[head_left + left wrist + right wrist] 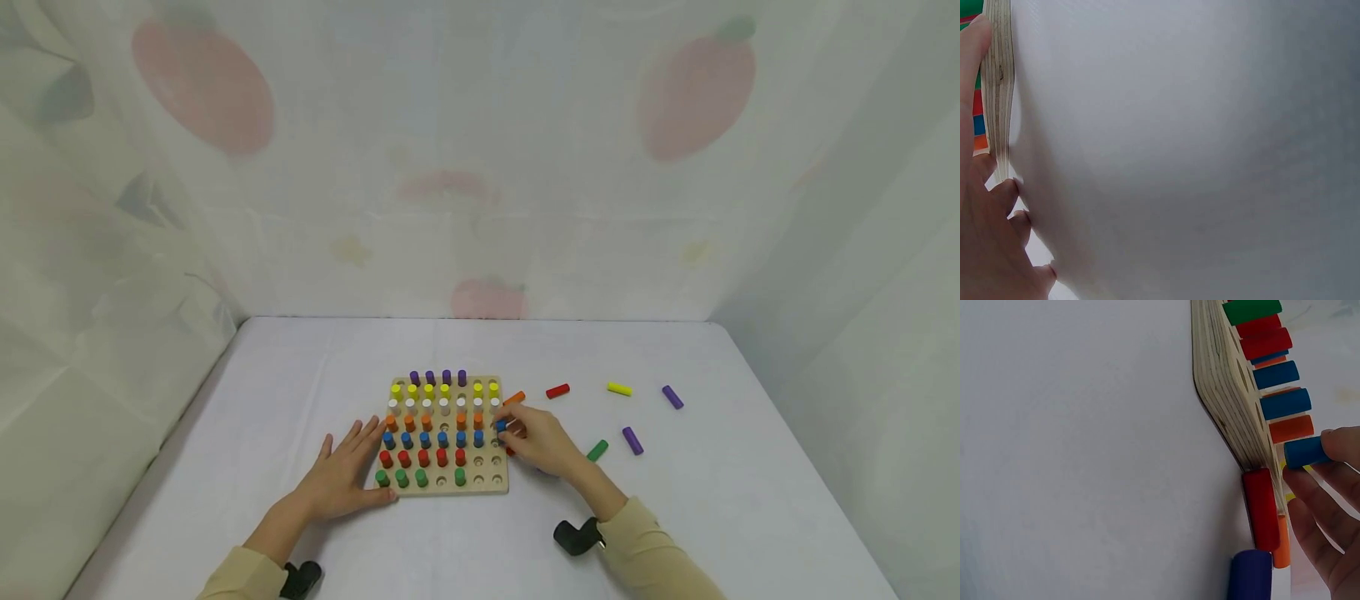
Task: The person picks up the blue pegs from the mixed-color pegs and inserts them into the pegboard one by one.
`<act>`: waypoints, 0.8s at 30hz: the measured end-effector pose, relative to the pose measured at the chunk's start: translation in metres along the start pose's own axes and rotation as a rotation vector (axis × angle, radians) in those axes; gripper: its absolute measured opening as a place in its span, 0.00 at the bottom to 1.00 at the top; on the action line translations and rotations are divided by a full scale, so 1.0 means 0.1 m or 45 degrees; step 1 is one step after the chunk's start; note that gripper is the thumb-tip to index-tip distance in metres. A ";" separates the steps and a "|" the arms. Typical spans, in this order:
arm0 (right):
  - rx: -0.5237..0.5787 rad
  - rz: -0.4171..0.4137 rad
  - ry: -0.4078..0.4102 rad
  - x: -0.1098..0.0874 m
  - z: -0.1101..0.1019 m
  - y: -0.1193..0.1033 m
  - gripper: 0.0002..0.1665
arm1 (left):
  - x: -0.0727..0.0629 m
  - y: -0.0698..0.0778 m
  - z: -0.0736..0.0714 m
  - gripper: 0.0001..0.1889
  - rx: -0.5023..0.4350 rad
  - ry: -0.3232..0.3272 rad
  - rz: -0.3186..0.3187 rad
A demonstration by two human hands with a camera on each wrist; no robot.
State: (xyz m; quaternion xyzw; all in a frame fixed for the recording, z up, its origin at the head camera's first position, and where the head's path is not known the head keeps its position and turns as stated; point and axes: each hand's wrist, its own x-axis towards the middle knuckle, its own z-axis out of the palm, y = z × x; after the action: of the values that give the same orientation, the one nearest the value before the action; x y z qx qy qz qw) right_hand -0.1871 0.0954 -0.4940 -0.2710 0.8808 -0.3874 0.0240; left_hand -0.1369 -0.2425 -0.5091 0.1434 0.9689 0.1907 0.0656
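A wooden pegboard [486, 470] lies on the table, with rows of coloured pegs standing in its holes. My left hand [337, 482] rests along its left side, fingers spread and the thumb at the front left corner; the left wrist view shows fingertips by the layered wooden edge [999, 81]. Between thumb and fingers, my right hand [543, 440] pinches a blue peg [1304, 452], tilted over the board's right edge near the end of the blue row. Some holes at the front right corner are bare.
Loose pegs lie right of the board: red [558, 391], yellow [619, 389], purple [672, 397], another purple [633, 441] and green [597, 451]. Close against the board's right side are an orange peg [514, 398] and a red peg [1261, 509].
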 end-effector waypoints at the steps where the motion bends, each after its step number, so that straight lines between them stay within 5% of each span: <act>1: 0.001 -0.001 -0.005 0.00 0.01 0.00 0.12 | 0.00 0.00 0.00 0.57 0.001 0.000 0.000; 24: -0.090 -0.021 -0.076 0.03 0.08 -0.04 0.08 | -0.01 0.00 0.00 0.58 0.003 0.005 0.008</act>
State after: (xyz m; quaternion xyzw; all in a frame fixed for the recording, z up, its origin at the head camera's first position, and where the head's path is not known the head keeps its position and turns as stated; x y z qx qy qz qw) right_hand -0.1856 0.0865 -0.4965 -0.2905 0.8905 -0.3481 0.0375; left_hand -0.1364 -0.2425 -0.5088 0.1460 0.9688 0.1900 0.0628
